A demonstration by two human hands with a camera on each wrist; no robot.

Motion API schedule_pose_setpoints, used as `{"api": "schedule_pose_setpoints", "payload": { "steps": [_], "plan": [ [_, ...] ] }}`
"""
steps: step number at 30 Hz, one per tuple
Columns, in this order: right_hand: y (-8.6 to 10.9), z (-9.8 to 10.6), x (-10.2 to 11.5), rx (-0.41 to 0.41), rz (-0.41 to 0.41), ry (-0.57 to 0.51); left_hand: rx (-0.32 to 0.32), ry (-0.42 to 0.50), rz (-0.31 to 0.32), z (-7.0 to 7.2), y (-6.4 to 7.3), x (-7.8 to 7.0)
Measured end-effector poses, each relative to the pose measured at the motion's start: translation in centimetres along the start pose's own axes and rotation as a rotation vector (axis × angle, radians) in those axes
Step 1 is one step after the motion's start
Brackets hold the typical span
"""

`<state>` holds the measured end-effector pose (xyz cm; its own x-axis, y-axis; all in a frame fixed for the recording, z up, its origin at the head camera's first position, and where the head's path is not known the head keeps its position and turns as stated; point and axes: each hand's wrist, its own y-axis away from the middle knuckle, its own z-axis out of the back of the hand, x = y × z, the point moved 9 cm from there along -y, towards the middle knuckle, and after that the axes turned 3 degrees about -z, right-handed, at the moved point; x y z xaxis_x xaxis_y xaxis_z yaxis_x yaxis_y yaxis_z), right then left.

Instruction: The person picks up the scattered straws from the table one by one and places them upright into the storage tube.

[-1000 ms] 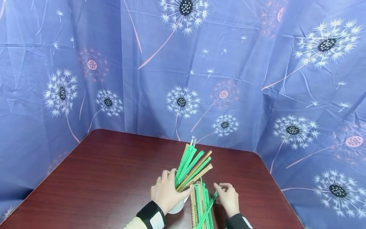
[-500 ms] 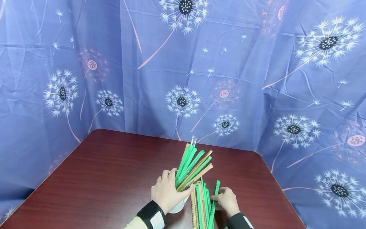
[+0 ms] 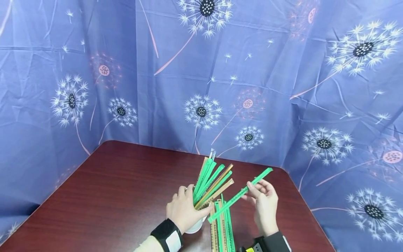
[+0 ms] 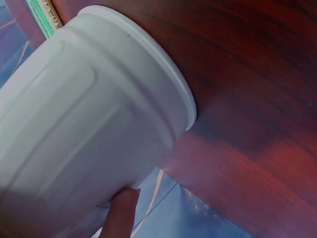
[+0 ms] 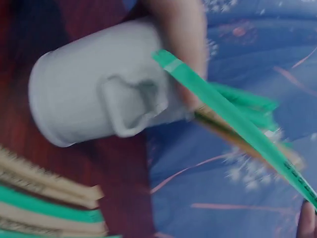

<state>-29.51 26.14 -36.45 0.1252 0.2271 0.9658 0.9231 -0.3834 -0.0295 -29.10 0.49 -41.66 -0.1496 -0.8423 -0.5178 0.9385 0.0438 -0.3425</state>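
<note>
My left hand (image 3: 185, 211) grips the white mug (image 3: 194, 228) around its upper part. The mug stands upright, its handle visible in the right wrist view (image 5: 124, 114). Several green and brown paper-wrapped chopsticks (image 3: 204, 180) fan out of its mouth, leaning right. Between thumb and fingers, my right hand (image 3: 266, 206) pinches one green-wrapped pair of chopsticks (image 3: 231, 202) raised on a slant, its lower end close to the mug. In the left wrist view the mug's smooth wall (image 4: 99, 109) fills much of the frame, with one fingertip (image 4: 124, 208) against it.
A row of more green and brown wrapped chopsticks (image 3: 214, 232) lies on the dark red wooden table (image 3: 126, 196), right of the mug. Blue curtains with a dandelion print (image 3: 170, 115) hang along the table's back and sides.
My right hand has lifted the green-wrapped chopsticks from over the row, moving up and right, and tilted them so the lower end points toward the mug. My left hand stays on the mug.
</note>
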Motion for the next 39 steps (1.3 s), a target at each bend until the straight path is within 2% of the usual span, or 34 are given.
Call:
{"api": "schedule_pose_setpoints", "payload": {
  "steps": [3, 6, 9, 12, 16, 18, 22, 25, 33, 39],
  "plan": [
    [0.5, -0.3, 1.8, -0.024, 0.077, -0.097, 0.006, -0.007, -0.006, 0.0, 0.0, 0.0],
    [0.9, -0.5, 2.9, -0.041, 0.157, -0.135, 0.02, -0.013, -0.002, 0.0, 0.1, 0.0],
    [1.2, -0.9, 2.8, -0.042, 0.213, -0.128, 0.026, -0.018, 0.003, 0.0, 0.1, 0.0],
    [1.3, -1.7, 1.8, -0.015, 0.236, -0.086, 0.021, -0.023, 0.002, 0.1, 0.0, 0.0],
    [1.5, -3.2, -0.2, 0.023, 0.226, 0.005, 0.034, -0.02, -0.006, 0.2, -0.2, -0.1],
    [1.7, -3.9, -1.4, 0.038, 0.186, 0.052, 0.046, -0.016, -0.01, 0.2, -0.2, -0.2],
    [2.0, -5.1, -3.5, 0.069, 0.12, 0.22, 0.064, -0.019, -0.007, 0.1, -0.3, -0.3],
    [2.3, -5.8, -4.4, 0.095, 0.123, 0.323, 0.059, -0.031, -0.008, 0.1, -0.2, -0.3],
    [2.8, -6.9, -5.2, 0.156, 0.126, 0.348, 0.031, -0.035, -0.016, 0.1, -0.2, -0.4],
    [2.5, -6.3, -5.5, 0.213, 0.108, 0.375, 0.043, -0.007, -0.006, 0.0, -0.1, -0.2]
  ]
}}
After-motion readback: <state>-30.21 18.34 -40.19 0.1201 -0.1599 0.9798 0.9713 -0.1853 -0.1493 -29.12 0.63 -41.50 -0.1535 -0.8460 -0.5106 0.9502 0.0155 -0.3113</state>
